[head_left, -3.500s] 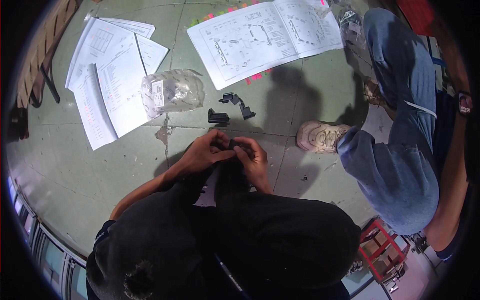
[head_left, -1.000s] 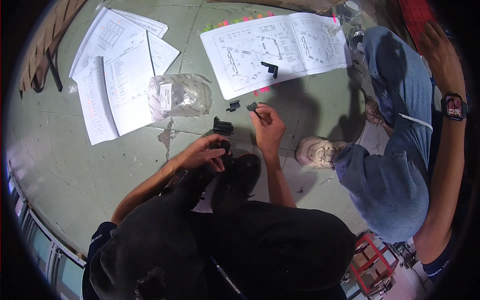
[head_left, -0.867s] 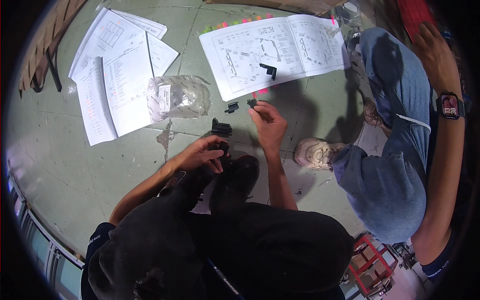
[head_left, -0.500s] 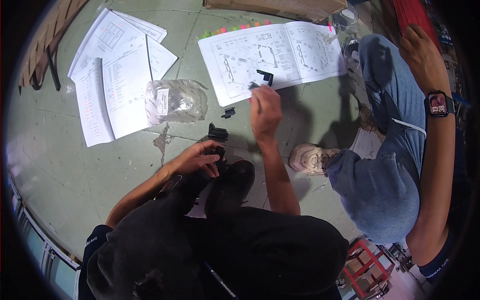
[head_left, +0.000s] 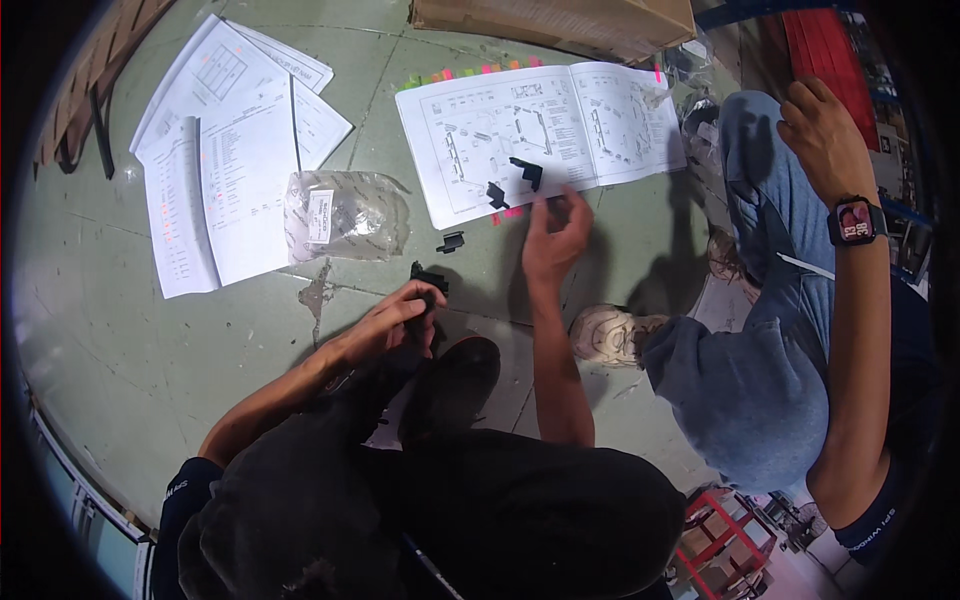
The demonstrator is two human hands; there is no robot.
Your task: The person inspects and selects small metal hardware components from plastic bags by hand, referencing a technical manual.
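Observation:
My left hand (head_left: 408, 312) is curled beside my dark shoe (head_left: 455, 385), its fingers closed round a black plastic part that they mostly hide. Just beyond its fingertips a ribbed black piece (head_left: 431, 278) lies on the floor, partly covered by the hand. Farther off is a small black clip-like piece (head_left: 451, 242). My right hand (head_left: 557, 238) hovers at the near edge of an open booklet (head_left: 450, 125) with line drawings, fingers apart and holding nothing. On its left page lie a small black piece (head_left: 496, 195) and an L-shaped black corner piece (head_left: 527, 174).
A clear plastic bag (head_left: 370, 215) with a label lies left of the booklet, against loose printed sheets (head_left: 240, 150). A cardboard box (head_left: 560, 22) stands at the back. At the right crouches another person in jeans (head_left: 760, 390), wearing a watch (head_left: 856, 221).
My right hand has let go of the small black piece, which now rests on the booklet, and has drawn back with its fingers spread. My left hand stays closed near the shoe.

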